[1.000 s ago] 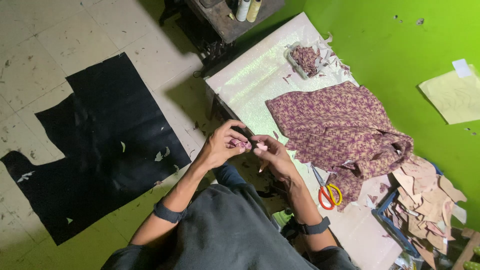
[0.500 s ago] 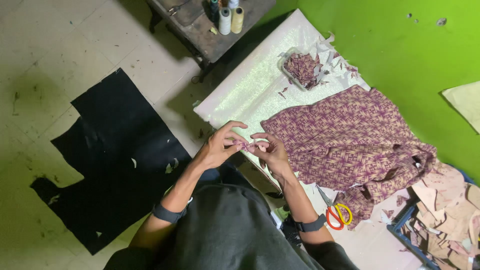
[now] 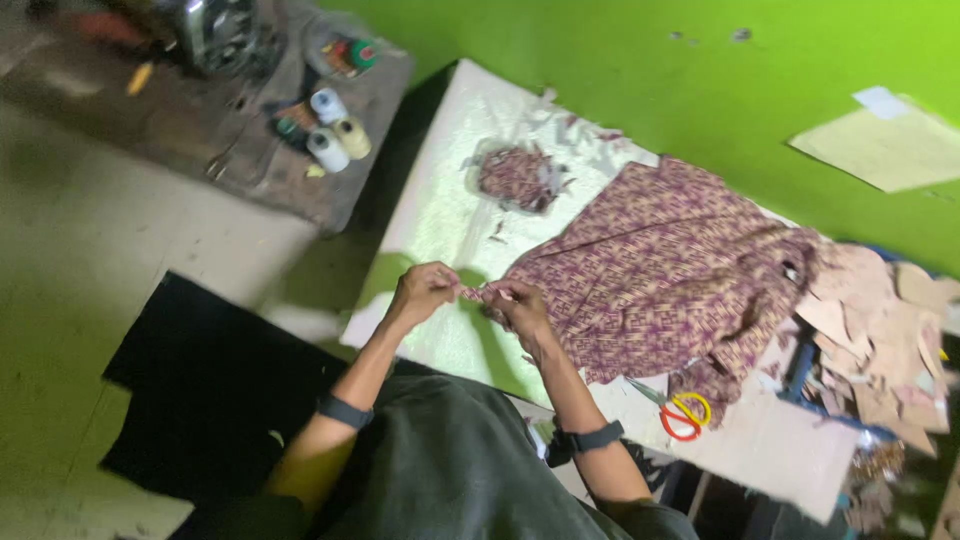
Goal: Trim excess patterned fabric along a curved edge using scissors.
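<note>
Both hands pinch floral fabric edge between them.

dim indoor light | glare on white table | motion blur throughout | dark lower corners

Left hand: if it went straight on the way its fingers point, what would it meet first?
The left hand points toward the right hand. It would first meet the small strip of patterned fabric pinched between them, then the right hand's fingertips. Depth looks about level, though the blur leaves that unsure.
</note>
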